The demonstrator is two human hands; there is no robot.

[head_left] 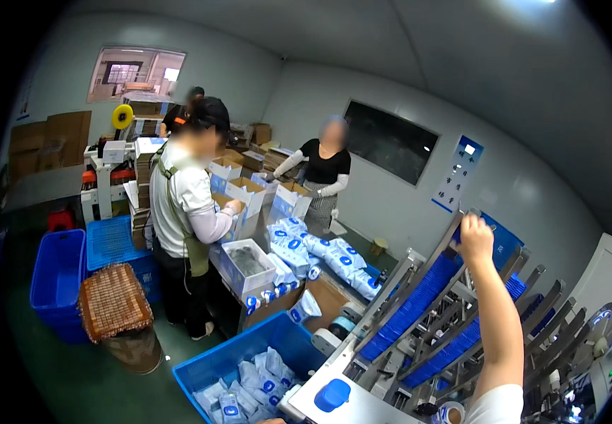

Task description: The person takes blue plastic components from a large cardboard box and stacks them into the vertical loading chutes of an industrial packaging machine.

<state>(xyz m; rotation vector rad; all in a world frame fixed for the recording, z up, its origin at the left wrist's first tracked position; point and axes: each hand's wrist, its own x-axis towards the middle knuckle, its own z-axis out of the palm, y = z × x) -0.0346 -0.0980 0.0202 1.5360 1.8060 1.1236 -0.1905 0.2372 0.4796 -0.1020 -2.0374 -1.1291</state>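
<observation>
My right hand (477, 237) is raised at the upper end of a slanted metal rack (454, 233), its fingers curled; what they hold, if anything, is hidden. Long rows of blue plastic lids (412, 307) fill the rack's channels, running down both sides of my forearm. Only a sliver of my left hand (272, 421) shows at the bottom edge, with the fingers out of sight. Near it, a single blue lid (333, 396) lies on the white machine top. Beside that stands a blue crate (200, 367) with several white-and-blue soft packs (263, 378) inside.
A person in a white shirt (189, 191) and another in black (327, 166) stand by a table with open cartons (246, 198) and piled packs (306, 247). Blue bins (58, 283) and a brown woven-topped container (119, 304) occupy the left floor. Machinery (588, 353) extends right.
</observation>
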